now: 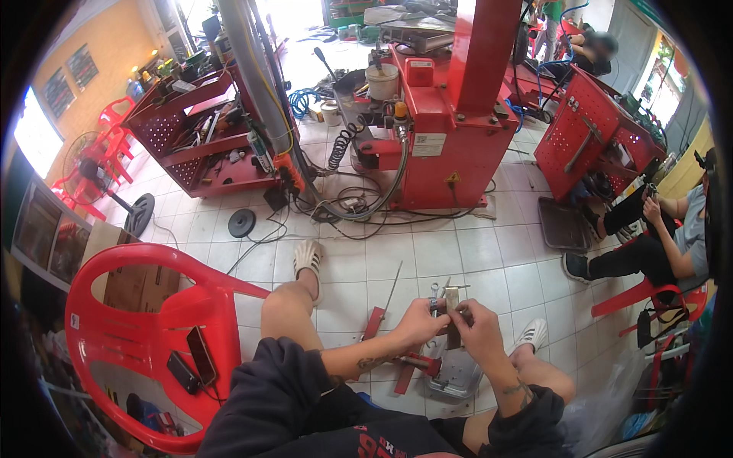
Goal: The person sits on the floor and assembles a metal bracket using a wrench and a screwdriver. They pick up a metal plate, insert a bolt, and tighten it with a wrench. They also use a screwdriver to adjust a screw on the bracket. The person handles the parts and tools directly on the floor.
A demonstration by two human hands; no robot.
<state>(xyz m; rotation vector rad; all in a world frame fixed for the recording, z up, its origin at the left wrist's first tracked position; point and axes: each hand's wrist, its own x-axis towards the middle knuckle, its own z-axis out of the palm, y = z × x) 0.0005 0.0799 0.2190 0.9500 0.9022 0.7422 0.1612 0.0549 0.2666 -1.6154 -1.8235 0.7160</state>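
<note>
Steadying a flat tan bar (453,297) seems the step in hand, toward half past four from centre. The right hand (479,327) pinches it; the left hand (421,322) curls at its nine o'clock side, exact grip unclear. Next calls for steady support, I judge.

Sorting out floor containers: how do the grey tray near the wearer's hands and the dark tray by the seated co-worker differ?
Colour: the grey tray is pale; the dark tray is near black.
Place: the grey tray is between the wearer's legs; the dark tray is beside the co-worker's shoe.
Shared: both are shallow and roughly rectangular.
</note>
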